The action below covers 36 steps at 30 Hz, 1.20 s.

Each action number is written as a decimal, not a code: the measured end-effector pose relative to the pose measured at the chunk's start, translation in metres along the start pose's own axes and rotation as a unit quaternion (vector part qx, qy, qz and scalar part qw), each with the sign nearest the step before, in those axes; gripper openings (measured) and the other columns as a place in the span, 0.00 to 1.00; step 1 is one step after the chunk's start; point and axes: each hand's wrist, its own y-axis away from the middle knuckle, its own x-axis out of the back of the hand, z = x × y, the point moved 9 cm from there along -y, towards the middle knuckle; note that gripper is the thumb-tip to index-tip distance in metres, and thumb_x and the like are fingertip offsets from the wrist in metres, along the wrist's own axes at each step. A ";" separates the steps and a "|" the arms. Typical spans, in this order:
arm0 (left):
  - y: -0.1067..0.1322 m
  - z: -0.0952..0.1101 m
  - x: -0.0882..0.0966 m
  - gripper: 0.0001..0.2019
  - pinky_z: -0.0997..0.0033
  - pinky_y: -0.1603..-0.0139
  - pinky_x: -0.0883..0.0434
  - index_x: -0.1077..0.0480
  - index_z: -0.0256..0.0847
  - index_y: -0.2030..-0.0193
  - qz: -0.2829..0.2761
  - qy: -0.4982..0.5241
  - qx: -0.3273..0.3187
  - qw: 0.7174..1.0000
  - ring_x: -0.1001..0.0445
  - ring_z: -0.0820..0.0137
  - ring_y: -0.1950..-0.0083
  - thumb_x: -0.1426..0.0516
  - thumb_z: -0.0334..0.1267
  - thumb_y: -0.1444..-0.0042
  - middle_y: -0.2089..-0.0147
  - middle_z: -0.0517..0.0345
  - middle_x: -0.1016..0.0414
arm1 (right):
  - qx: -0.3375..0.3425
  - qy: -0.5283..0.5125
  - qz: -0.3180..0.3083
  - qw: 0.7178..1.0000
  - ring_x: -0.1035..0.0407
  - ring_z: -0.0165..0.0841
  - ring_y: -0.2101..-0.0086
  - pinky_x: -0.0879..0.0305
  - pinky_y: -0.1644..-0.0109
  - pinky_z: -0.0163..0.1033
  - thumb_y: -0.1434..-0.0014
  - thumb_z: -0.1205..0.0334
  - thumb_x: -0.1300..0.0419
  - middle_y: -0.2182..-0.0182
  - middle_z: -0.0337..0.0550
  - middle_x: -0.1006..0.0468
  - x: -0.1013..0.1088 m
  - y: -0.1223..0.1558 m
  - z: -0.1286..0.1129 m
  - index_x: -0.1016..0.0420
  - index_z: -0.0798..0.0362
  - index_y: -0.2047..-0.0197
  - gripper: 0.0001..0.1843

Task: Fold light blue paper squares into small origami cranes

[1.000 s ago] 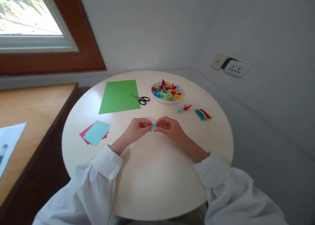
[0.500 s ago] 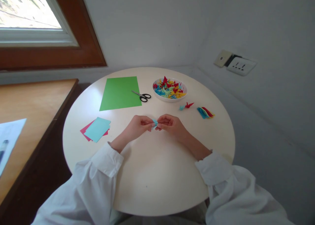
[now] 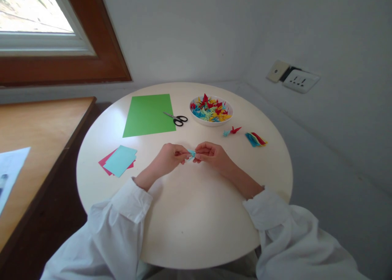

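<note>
Folded paper: a small light-blue piece (image 3: pixel 192 153), held up between the two hands near the middle of the round white table (image 3: pixel 199 227).
Left hand: its fingers (image 3: pixel 180 150) are pinched together on the paper's left end, thumb toward the wearer.
Right hand: its fingers (image 3: pixel 203 148) are likewise closed in a pinch, on the right end.
Which is nearer: neither; both hands touch the paper, and it lies straight between their fingertips.
Long axis: mostly covered by fingertips; I cannot tell it for sure.
Near edge: white tabletop runs between the forearms from the paper to this edge.
Far edge: a white dish (image 3: pixel 211 124) of many-coloured paper cranes, right of centre; to its left, black-handled scissors (image 3: pixel 177 119) overlap a green sheet (image 3: pixel 148 114).
Right edge: a fanned bundle of coloured paper (image 3: pixel 255 140); between it and the dish, a red crane (image 3: pixel 235 130) beside a small blue folded piece (image 3: pixel 226 133).
Left edge: a pale-blue sheet (image 3: pixel 121 160) over pink paper (image 3: pixel 108 162), well apart from the left hand.
</note>
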 end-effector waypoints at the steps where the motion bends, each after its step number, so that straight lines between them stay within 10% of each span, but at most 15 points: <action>1: 0.000 0.000 0.000 0.11 0.78 0.78 0.40 0.27 0.35 0.75 0.000 -0.005 0.004 1.000 0.35 0.76 0.79 0.47 0.37 0.50 0.80 0.58 0.29 | -0.001 -0.001 0.000 1.000 0.29 0.28 0.76 0.34 0.68 0.36 0.62 0.59 0.32 0.77 0.36 0.25 0.000 0.000 0.000 0.31 0.55 0.70 0.16; 36: 0.000 -0.003 -0.003 0.13 0.77 0.79 0.42 0.27 0.35 0.76 -0.001 0.007 0.009 1.000 0.37 0.76 0.79 0.47 0.40 0.50 0.80 0.58 0.30 | -0.019 -0.023 -0.001 1.000 0.30 0.27 0.76 0.36 0.68 0.35 0.62 0.59 0.32 0.76 0.36 0.25 -0.003 0.000 0.002 0.31 0.54 0.70 0.16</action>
